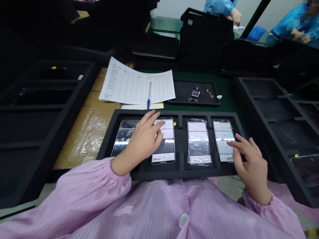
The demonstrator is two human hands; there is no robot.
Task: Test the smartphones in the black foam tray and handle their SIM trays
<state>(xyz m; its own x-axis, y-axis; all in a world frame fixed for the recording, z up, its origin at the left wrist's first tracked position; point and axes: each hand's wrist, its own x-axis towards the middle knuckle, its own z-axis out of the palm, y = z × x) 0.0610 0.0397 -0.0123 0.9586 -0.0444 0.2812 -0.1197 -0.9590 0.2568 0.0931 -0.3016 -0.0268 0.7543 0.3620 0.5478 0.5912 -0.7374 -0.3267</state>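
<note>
A black foam tray [180, 172] lies in front of me with several phones side by side in its slots. My left hand [143, 139] rests on the second phone [165, 146], fingers stretched out over its lit screen, partly covering the leftmost phone [123, 136]. My right hand [248, 162] hovers at the tray's right end, fingers spread, fingertips touching the rightmost phone [223, 137]. A third phone [198, 141], wrapped in clear film, lies between the two hands. Neither hand holds anything.
A printed form [134, 84] with a blue pen [149, 96] lies behind the tray. A flat black tray [194, 93] holds small parts. Empty black foam trays [37, 109] stand left and right [279, 109]. Other people in blue coats work at the back right.
</note>
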